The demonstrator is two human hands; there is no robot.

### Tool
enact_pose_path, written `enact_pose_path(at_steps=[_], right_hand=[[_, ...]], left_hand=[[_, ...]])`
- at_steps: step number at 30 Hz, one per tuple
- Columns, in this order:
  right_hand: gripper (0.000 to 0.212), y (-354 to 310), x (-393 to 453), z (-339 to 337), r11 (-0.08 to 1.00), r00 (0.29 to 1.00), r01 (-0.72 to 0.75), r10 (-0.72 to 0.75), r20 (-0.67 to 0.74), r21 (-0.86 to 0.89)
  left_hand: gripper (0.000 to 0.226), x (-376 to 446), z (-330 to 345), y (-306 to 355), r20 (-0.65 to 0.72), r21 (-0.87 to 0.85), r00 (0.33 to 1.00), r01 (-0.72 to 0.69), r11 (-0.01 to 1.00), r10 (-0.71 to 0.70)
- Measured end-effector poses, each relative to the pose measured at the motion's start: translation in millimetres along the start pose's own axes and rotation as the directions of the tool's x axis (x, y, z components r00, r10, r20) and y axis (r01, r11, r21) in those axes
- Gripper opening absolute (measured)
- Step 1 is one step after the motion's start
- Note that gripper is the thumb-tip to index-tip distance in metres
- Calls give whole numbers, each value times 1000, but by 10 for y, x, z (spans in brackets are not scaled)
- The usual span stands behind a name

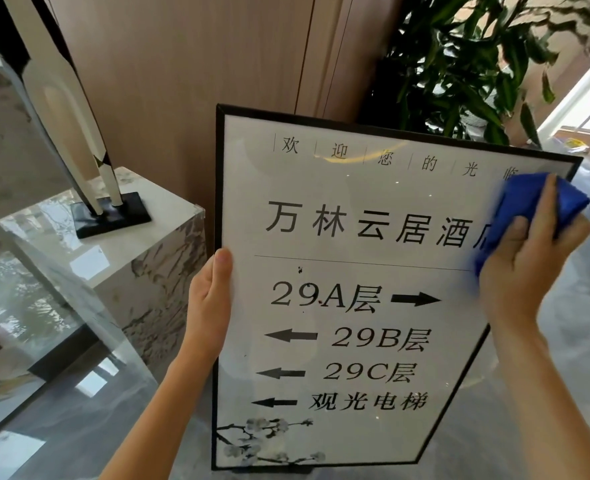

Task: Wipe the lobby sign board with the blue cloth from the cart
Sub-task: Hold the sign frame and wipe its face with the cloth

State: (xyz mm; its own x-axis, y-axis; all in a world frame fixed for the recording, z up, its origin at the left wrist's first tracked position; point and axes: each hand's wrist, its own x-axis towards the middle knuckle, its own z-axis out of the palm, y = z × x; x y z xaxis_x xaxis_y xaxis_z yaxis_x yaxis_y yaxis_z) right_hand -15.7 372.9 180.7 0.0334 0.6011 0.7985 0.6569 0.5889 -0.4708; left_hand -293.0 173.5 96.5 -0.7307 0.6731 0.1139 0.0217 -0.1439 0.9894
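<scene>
We grip the left edge of the black-framed sign board [349,306] with our left hand [208,306], thumb on its glass, while our right hand [525,268] clutches the blue cloth [525,206] against its far right corner.

A hotel lobby, going by the framed sign board [338,289]: it carries a welcome line, a hotel name in large characters, and arrows to floors 29A, 29B, 29C and a sightseeing lift. Polished marble plinths [141,258] bear a tall black-and-white sculpture [61,109]. Wood-panelled walls [182,64], a large potted plant [466,64] and a glossy grey floor [546,393] complete the setting.
</scene>
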Motion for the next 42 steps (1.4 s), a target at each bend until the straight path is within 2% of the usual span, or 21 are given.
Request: enact_pose_path(at_steps=[4,7,10,11,13,15,17,19,22,24,25,27,29,30,37,42], right_hand=[[47,-233,-175,203,998,995,-45,48,-91,39],[45,-568,-486,429,999,994,-1,6,-112,37],[43,-950,-901,648,996,996,78,-76,-40,41],[44,-1058,-1048,704,992,993,116,-116,-5,42],[42,-1181,-1321,775,976,974,213,-215,66,41],[49,-1178,-1564,802,947,936,322,-321,146,12],[69,-1107,-1804,799,903,877,429,-416,238,-1],[77,-1036,-2044,769,864,806,503,-481,345,30],[64,-972,-2326,687,779,680,623,-587,440,77],[52,-934,-2396,631,744,636,659,-628,448,107],[53,-914,-2385,601,742,632,661,-633,447,117],[70,-877,-2280,552,766,652,630,-611,449,128],[91,-816,-2108,498,823,700,554,-543,464,128],[95,-777,-2001,464,848,728,516,-509,459,123],[87,-386,-1177,219,939,895,342,-335,293,30],[68,-5,-725,55,967,953,255,-249,174,-7]], left_hand=[[86,21,-27,-103,-10,-21,1000,-3,1000,2],[81,22,-41,-119,-8,-32,1000,24,999,-24],[57,25,-47,-115,17,-38,999,39,999,-38],[56,24,-50,-108,24,-39,999,36,999,-35],[67,28,-61,-114,35,-29,999,26,999,-25],[70,41,-75,-116,49,-37,998,32,999,-30],[60,48,-82,-108,77,-57,996,41,998,-36],[54,51,-90,-110,100,-81,994,46,996,-37],[49,46,-113,-117,120,-112,993,24,993,-10],[43,45,-109,-108,134,-130,991,27,991,-9],[42,40,-104,-101,139,-133,990,28,991,-9],[41,40,-88,-83,148,-133,989,30,991,-10],[41,29,-72,-71,138,-117,990,27,993,-11],[44,27,-64,-61,128,-98,992,21,995,-8],[55,-49,-20,19,31,15,999,30,999,-30],[48,-51,-10,48,-20,86,998,59,995,-57]])
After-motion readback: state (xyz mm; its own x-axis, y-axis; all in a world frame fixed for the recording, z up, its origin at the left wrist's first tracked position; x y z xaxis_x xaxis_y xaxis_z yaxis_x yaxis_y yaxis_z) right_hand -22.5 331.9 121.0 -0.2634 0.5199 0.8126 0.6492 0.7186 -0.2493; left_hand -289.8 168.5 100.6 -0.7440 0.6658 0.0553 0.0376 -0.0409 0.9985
